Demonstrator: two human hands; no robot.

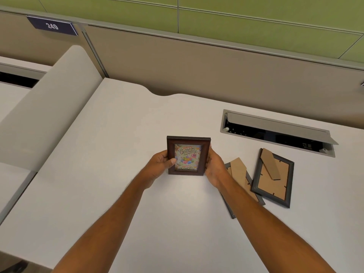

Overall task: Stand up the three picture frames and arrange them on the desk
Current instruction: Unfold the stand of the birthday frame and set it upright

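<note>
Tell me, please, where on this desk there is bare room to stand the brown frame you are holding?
Bare desk runs from the brown frame left to the cream partition, and back toward the beige wall panel. The right is crowded: two grey frames lie face down before the open cable tray.

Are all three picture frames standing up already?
No, two dark frames lie face down on the desk.

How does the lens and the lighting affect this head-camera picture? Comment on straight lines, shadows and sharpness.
Head view: the partition rails bow, a wide-angle effect; even light, faint shadows beside the dark frames; the brown frame text reads sharply between left hand and right hand.
</note>
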